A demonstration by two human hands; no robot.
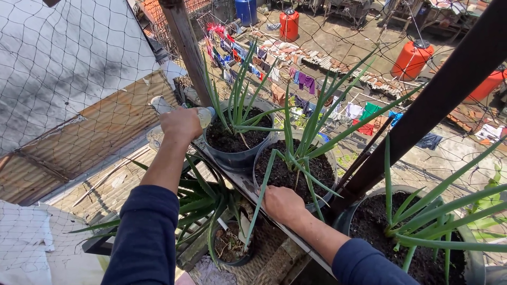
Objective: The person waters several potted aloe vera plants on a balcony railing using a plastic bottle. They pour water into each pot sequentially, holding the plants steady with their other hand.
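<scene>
Here the left hand (181,124) has its fingers wrapped around a clear plastic bottle (203,116), neck tipped toward the far pot (238,141) at one o'clock. Keep the pour low and slow onto soil (not leaves). The right hand (283,204) rests curled on the middle pot (296,171) rim; its fingertips are hidden, and the water stream is hard to see.

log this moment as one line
left hand: tilts clear bottle over far pot | right hand: grips middle pot rim
</scene>
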